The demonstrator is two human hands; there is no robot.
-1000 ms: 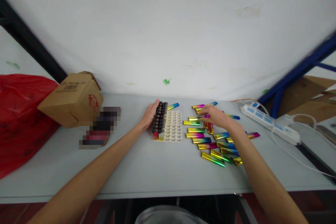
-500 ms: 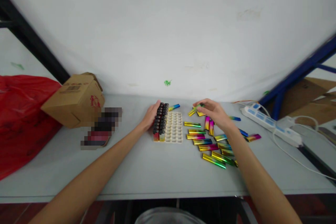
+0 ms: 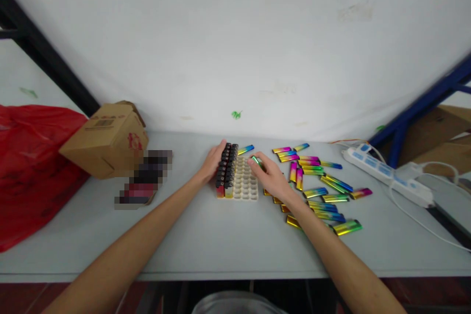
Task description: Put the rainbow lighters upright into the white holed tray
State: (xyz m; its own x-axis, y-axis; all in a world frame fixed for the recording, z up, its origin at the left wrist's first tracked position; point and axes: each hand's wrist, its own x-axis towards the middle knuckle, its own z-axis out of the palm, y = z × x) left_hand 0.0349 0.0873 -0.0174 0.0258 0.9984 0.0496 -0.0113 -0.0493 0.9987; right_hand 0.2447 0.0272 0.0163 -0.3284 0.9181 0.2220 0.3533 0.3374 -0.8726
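Note:
A cream tray (image 3: 246, 197) with rows of round-edged slots lies on the table. Black-topped lighters (image 3: 228, 167) with shiny coloured bodies stand upright in its two left columns; the slots to their right show bare. My left hand (image 3: 214, 161) is closed against the left side of the standing lighters, its fingers partly hidden by them. Over the tray's right side, my right hand (image 3: 270, 174) pinches a green lighter (image 3: 256, 161), mostly covered by the fingers. One blue and yellow lighter (image 3: 246, 149) lies just behind the tray.
Many loose metallic lighters (image 3: 335, 198) lie scattered to the right, some under my right forearm. A white power strip (image 3: 386, 176) with cables is farther right. On the left are a cardboard box (image 3: 106, 142), a red plastic bag (image 3: 33, 171) and a pixelated dark object (image 3: 145, 176).
My right hand has moved left and nearer from the loose lighters to above the tray, carrying a lighter. My left hand stays at the standing lighters.

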